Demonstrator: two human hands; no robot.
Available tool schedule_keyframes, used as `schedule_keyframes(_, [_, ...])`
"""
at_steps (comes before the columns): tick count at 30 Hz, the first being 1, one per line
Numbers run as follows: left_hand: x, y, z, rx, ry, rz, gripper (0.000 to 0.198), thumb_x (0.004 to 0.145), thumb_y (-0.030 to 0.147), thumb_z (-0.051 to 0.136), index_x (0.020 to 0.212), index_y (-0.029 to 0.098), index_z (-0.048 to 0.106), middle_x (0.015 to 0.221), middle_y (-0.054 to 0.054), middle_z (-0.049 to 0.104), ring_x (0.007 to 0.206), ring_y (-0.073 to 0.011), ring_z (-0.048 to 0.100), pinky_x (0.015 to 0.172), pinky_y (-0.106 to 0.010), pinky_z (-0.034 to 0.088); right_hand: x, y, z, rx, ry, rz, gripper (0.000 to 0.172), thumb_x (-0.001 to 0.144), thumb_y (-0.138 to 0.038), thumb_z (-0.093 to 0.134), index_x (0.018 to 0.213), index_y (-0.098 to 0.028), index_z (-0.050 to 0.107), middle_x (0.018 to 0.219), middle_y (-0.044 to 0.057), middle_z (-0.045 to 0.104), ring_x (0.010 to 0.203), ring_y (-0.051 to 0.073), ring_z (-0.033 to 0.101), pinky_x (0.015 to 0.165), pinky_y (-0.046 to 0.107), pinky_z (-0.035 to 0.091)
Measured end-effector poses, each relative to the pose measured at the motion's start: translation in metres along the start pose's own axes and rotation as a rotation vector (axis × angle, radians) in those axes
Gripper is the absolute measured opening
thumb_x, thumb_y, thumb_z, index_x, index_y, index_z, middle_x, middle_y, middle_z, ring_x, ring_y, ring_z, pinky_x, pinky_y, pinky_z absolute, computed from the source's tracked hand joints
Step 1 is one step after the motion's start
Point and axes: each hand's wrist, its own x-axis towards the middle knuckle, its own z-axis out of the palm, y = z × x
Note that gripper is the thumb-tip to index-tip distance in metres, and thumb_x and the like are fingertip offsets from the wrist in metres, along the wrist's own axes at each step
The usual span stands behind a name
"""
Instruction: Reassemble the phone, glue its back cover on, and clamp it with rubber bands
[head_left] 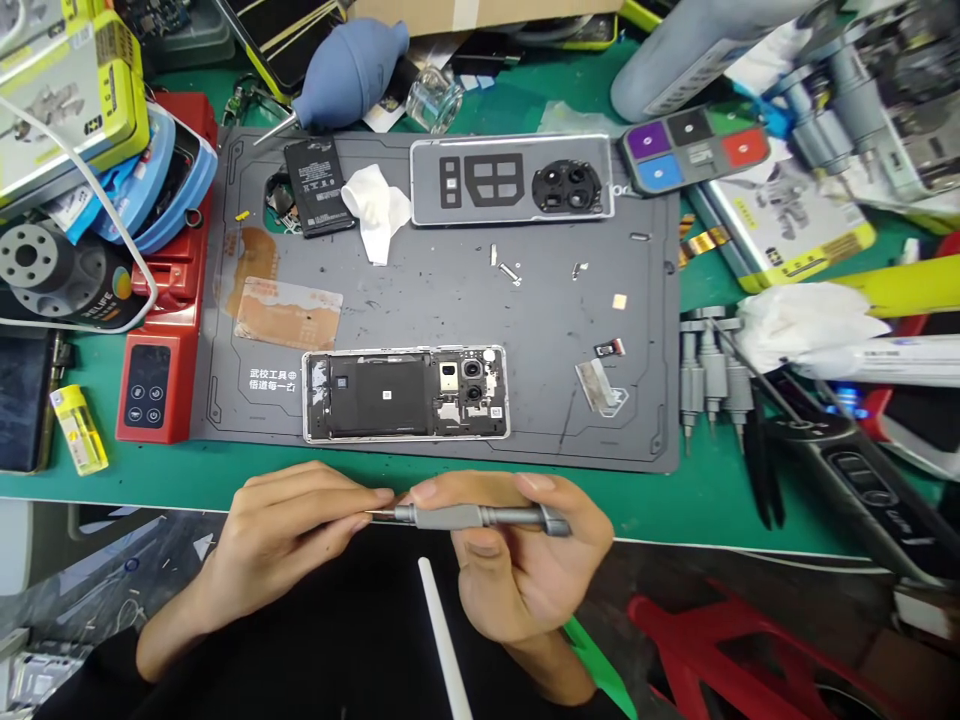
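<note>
My right hand (536,560) is closed around a grey precision screwdriver (454,516), held level just past the table's front edge. The thumb and fingertips of my left hand (292,530) pinch the screwdriver's thin tip. Beyond my hands, an opened smartphone (386,395) lies on the grey work mat (442,300), its inner parts and camera lenses showing. A detached phone back cover (510,180) with a round camera ring lies at the mat's far side. A black battery (319,188) and a crumpled white tissue (377,212) rest left of that cover.
On the left stand a red device (155,385) and a yellow lighter (79,430). Several grey screwdrivers (712,370) and black tweezers (763,460) lie on the right. A blue air blower (351,72) is at the back; small metal parts (510,273) dot the mat.
</note>
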Motion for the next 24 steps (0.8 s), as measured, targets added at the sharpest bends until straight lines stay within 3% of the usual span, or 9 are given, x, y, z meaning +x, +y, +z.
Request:
schedule_keyframes(8, [-0.0048,-0.0012,-0.0025,-0.03,-0.031,-0.008,0.025,0.101,0.008,0.071,0.124,0.016,0.077,0.101,-0.008,0.084,0.086,-0.0158,0.077,0.077,-0.026,0.064,0.0004,-0.0023,-0.0014,0.0,-0.062,0.024,0.049,0.108,-0.017,0.058,0.155,-0.029,0.048,0.109,0.005,0.085,0.092,0.02,0.085,0.078,0.039,0.075])
schedule_keyframes(15, [-0.0034,-0.001,-0.0018,-0.012,-0.03,-0.055,0.023,0.101,0.007,0.069,0.119,0.018,0.077,0.097,-0.007,0.083,0.085,-0.0176,0.078,0.076,-0.028,0.064,0.0025,-0.0022,-0.0028,0.024,-0.111,0.017,0.052,0.107,-0.015,0.061,0.156,-0.03,0.049,0.114,0.008,0.086,0.098,0.022,0.086,0.077,0.039,0.075])
schedule_keyframes(24, [0.0005,0.0035,-0.0024,0.022,-0.031,-0.039,0.021,0.102,0.01,0.069,0.118,0.018,0.08,0.095,-0.007,0.082,0.083,-0.0174,0.077,0.075,-0.028,0.064,0.0039,0.0011,-0.0038,0.118,-0.158,0.025,0.059,0.103,-0.008,0.062,0.157,-0.026,0.047,0.122,0.011,0.084,0.11,0.022,0.084,0.088,0.039,0.074])
